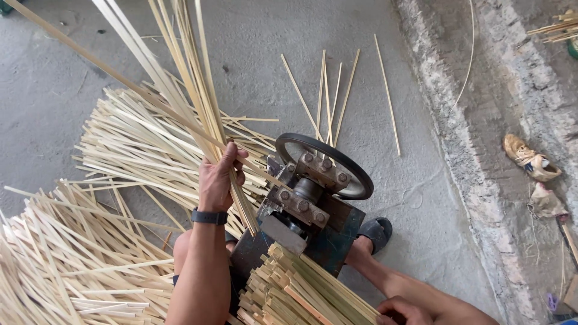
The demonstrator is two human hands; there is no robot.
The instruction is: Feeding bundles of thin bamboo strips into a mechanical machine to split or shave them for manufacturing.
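A grey concrete floor [373, 66] carries everything. Across its left side spreads a broad heap of pale bamboo strips [126, 162], reaching from the bottom left corner up to the machine. The splitting machine [307, 198], a dark metal block with bolted plates and a black wheel [355, 174] on its far side, sits at the centre, and a tight bundle of cut strips [301, 289] lies against its near edge. A fan of long strips [174, 66] rises from the machine toward the upper left. The left hand [220, 177] has its fingers [235, 155] wrapped closed around this fan just left of the machine, a dark watch [209, 216] on the wrist. The right hand [402, 312] is at the bottom edge, fingers curled; whether it grips anything I cannot tell. A sandalled foot [373, 232] rests just right of the machine. Bare floor opens to the right and beyond the wheel, with a few loose strips [328, 96] and a rough strip of floor [475, 150].
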